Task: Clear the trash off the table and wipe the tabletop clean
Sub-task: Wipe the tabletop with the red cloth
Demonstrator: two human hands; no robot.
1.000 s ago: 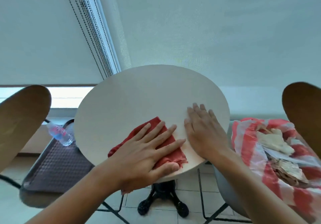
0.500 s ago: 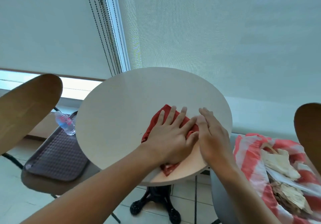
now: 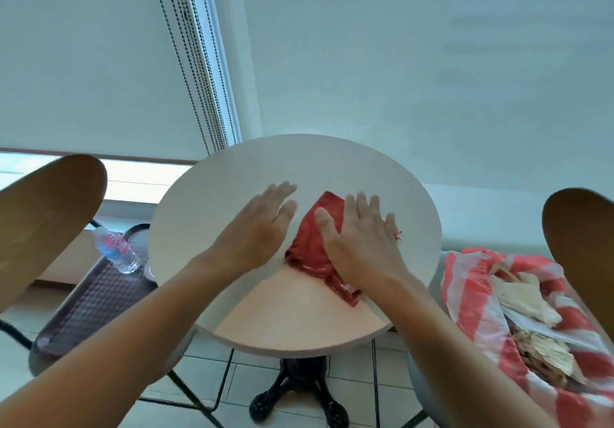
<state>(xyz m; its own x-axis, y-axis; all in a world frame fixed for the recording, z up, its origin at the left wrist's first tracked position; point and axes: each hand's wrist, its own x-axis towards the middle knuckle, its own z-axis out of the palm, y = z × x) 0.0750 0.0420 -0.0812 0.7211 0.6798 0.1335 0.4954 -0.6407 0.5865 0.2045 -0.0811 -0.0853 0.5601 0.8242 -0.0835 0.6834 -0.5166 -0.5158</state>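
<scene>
Near edge: round surface (image 3: 332, 328) on a black pedestal base (image 3: 295, 391), tiled floor below. Right hand (image 3: 362, 244) lies flat on the red cloth (image 3: 312, 248), fingers straight, pressing it down, no grip closed round it. Cloth sits right of centre on the surface, one corner pointing away, near end bunched under the wrist. Left hand (image 3: 262, 225) is flat on the bare top just left of the cloth, fingers extended, holding nothing; looks to touch the cloth edge, can't confirm. Right side: red-and-white striped bag (image 3: 471, 294) on a chair, crumpled paper trash (image 3: 525, 301) inside. Left side: dark tray (image 3: 89, 304) on a chair, water bottle (image 3: 116, 251) lying on it. Far: white roller blinds (image 3: 398, 62), bead chains (image 3: 189, 62).
</scene>
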